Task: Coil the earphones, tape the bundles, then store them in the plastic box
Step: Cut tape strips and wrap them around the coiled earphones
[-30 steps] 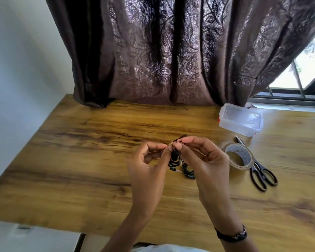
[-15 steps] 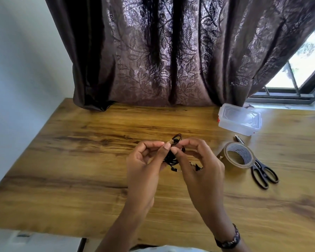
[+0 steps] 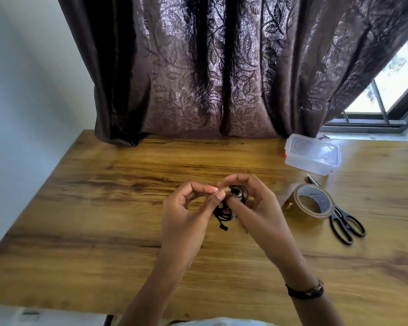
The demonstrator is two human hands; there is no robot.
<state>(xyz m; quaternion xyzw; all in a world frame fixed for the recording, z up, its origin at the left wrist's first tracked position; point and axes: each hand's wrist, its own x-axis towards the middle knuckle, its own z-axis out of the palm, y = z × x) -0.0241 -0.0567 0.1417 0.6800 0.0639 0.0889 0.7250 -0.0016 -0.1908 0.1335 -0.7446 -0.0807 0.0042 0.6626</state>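
Observation:
A small bundle of black earphones (image 3: pixel 231 203) hangs between both hands above the middle of the wooden table (image 3: pixel 104 208). My left hand (image 3: pixel 186 215) pinches the bundle from the left with thumb and forefinger. My right hand (image 3: pixel 257 208) grips it from the right, fingers curled over the top. A short piece of brown tape seems to sit at the fingertips; it is blurred. The plug end dangles below the bundle. A clear plastic box (image 3: pixel 312 156) with its lid on stands at the back right.
A roll of brown tape (image 3: pixel 312 203) lies to the right of my hands, and black scissors (image 3: pixel 344 222) lie just beyond it. A dark patterned curtain (image 3: pixel 222 78) hangs over the table's back edge. A white wall is at the left.
The earphone bundle has been drawn tighter between my fingers, and both hands have shifted slightly while turning it. The box, tape roll and scissors have not moved.

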